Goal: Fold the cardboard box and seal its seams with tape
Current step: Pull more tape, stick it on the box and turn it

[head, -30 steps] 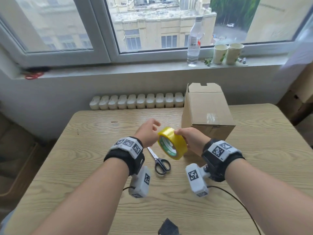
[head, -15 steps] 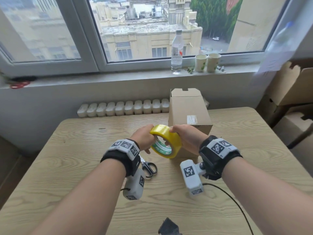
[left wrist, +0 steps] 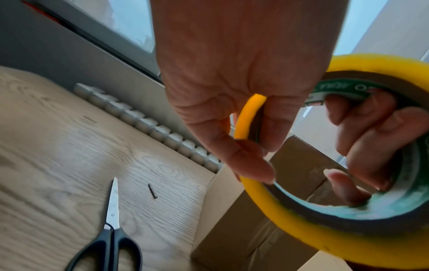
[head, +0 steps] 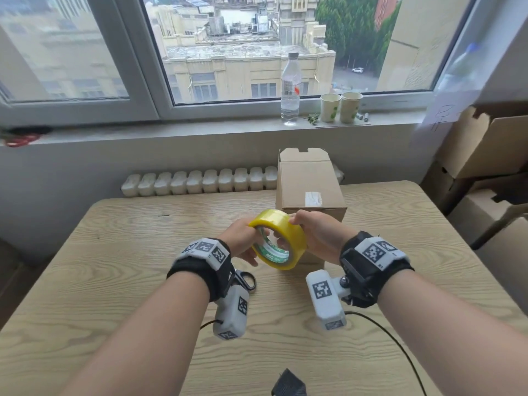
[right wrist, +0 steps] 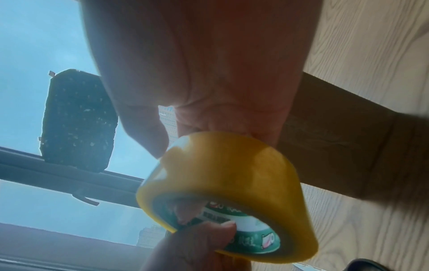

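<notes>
box folded, upright on counter | tape roll just before box, both grips holding it: left hand, right hand | no strip pulled, sealing left

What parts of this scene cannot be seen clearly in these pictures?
- Free end of the tape roll: no view shows it; the left hand and right hand cover the rim, and the right wrist view is blurred.
- Scissors: head view shows only a handle loop; the left wrist hides the blades.
- Cardboard box: lower front is behind the hands; far side unseen.
- White label on the box: too small to read.
</notes>
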Demonstrator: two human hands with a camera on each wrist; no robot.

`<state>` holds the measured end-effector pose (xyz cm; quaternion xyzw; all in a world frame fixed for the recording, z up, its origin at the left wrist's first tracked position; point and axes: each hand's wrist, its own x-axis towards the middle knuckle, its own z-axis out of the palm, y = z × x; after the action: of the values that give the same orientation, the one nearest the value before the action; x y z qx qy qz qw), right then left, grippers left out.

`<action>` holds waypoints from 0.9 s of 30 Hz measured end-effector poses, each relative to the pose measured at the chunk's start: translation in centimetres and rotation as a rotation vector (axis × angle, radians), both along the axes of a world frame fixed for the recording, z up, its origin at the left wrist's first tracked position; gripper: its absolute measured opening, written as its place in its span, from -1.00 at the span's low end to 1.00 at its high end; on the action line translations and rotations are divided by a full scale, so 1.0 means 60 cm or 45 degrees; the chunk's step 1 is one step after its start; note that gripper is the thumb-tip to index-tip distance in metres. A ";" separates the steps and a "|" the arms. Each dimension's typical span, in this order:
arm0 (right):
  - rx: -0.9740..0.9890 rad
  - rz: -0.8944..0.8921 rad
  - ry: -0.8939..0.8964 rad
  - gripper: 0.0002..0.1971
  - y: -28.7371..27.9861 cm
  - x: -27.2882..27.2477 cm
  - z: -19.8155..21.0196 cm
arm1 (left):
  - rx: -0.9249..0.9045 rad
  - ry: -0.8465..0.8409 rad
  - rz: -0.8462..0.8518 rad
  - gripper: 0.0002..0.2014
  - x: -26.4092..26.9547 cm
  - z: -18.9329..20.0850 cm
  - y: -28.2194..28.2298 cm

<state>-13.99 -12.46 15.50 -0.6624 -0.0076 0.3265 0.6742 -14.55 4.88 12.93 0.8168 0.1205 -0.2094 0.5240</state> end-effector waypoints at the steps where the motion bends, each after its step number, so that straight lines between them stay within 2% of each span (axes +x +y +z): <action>1: 0.018 -0.009 0.000 -0.66 -0.001 -0.001 -0.001 | -0.045 0.026 0.045 -0.84 -0.003 -0.001 -0.001; 3: 0.057 -0.020 0.005 -0.55 -0.005 0.000 -0.003 | -0.120 0.072 0.109 -0.86 -0.007 -0.001 -0.004; 4: 0.084 -0.031 0.012 -0.56 -0.006 0.001 -0.004 | -0.155 0.094 0.137 -0.87 -0.009 0.000 -0.005; 7: 0.149 -0.030 0.008 -0.76 -0.010 0.006 -0.007 | -0.283 0.144 0.234 -0.87 -0.013 0.001 -0.003; 11: 0.153 -0.018 -0.022 -0.79 -0.008 0.003 -0.006 | -0.320 0.192 0.250 -0.88 -0.019 0.004 0.003; 13: 0.129 -0.039 -0.037 -0.80 -0.005 0.000 -0.008 | -0.153 0.133 0.201 -0.91 -0.019 0.009 0.002; 16: 0.049 -0.038 -0.060 -0.85 -0.001 -0.005 -0.018 | 0.359 -0.183 -0.067 -0.85 -0.009 0.017 0.002; 18: -0.013 -0.031 -0.074 -0.86 0.004 -0.009 -0.024 | 0.555 -0.309 -0.216 -0.82 -0.008 0.025 -0.005; 21: -0.076 -0.094 -0.094 -0.84 0.005 -0.010 -0.027 | 0.823 -0.443 -0.307 -0.84 -0.008 0.029 -0.020; 27: -0.132 -0.220 -0.099 -0.80 -0.002 -0.005 -0.026 | 0.992 -0.597 -0.340 -0.87 -0.005 0.020 -0.038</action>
<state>-14.30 -12.60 13.91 -0.7068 0.0405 0.2411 0.6639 -14.85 2.61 14.15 0.9861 -0.0374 -0.0241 0.1603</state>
